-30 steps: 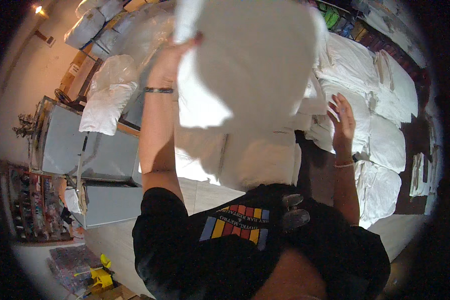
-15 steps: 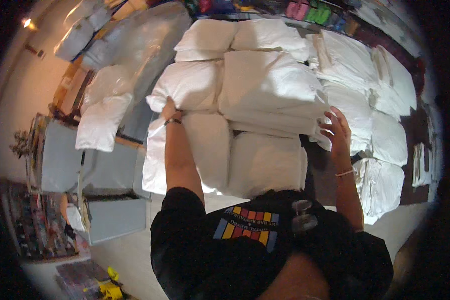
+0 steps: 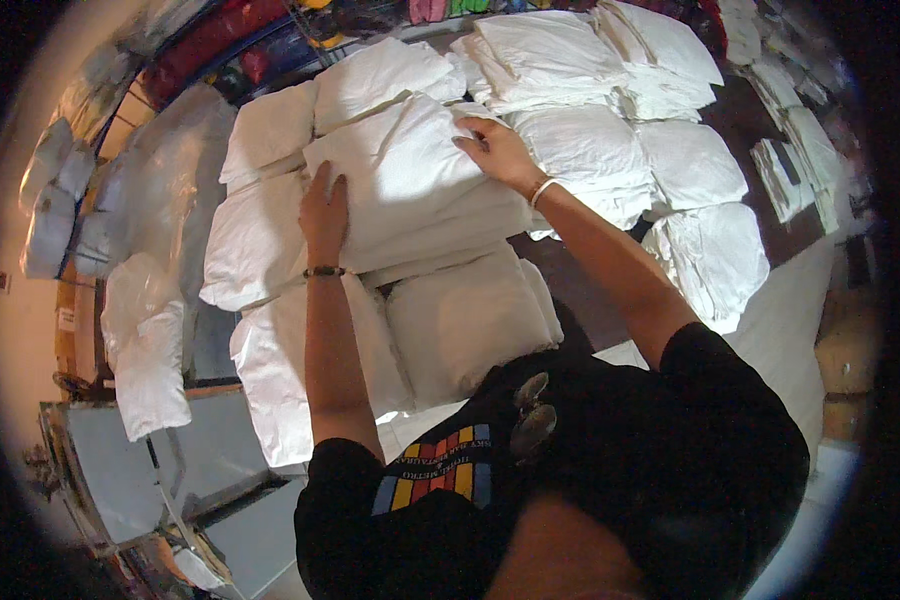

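Observation:
A tall stack of folded white cloths sits in the middle of several similar stacks. My left hand lies along its left side, fingers stretched upward and resting against the cloth. At the stack's far right edge is my right hand, its fingers bent and spread from the thumb, touching the top cloth. Neither hand is closed round anything. Closer to me are two lower stacks, a left white stack and a right white stack.
More white stacks stand to the right on a dark table. Plastic-wrapped white bundles lie at the left above grey boxes. Coloured bundles fill a shelf at the far side.
The view has turned rightward, so the stacks appear farther left. My left hand has moved from the neighbouring left stack to the middle stack; my right hand has come in onto its far right edge.

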Motion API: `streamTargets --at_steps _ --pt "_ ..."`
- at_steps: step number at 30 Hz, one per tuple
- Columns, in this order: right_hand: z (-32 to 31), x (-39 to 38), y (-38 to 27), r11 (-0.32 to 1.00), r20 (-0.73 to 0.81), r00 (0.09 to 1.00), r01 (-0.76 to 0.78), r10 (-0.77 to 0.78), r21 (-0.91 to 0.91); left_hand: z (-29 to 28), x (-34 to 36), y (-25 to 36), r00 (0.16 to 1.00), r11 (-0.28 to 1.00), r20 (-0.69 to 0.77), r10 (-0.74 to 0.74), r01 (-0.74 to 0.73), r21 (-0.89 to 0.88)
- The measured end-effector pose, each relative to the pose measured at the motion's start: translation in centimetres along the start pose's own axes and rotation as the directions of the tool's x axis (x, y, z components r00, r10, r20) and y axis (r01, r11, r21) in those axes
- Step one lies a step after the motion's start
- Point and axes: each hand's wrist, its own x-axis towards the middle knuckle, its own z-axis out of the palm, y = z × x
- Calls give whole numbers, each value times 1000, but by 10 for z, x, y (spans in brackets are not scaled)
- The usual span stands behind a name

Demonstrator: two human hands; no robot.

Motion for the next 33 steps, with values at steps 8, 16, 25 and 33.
streamTargets --at_steps 8,16,25,33 --pt "-16 -84 -1 973 -250 963 147 -99 179 18 27 -12 962 924 -43 270 -246 293" --pt "-37 -79 7 938 -140 990 27 23 344 40 38 37 984 495 110 138 -165 853" --pt "-84 -145 59 977 -118 991 -35 62 212 136 -3 129 861 616 484 155 -467 634" --pt "-170 -90 143 689 146 986 164 -84 -706 163 -28 157 772 549 574 273 -615 566"
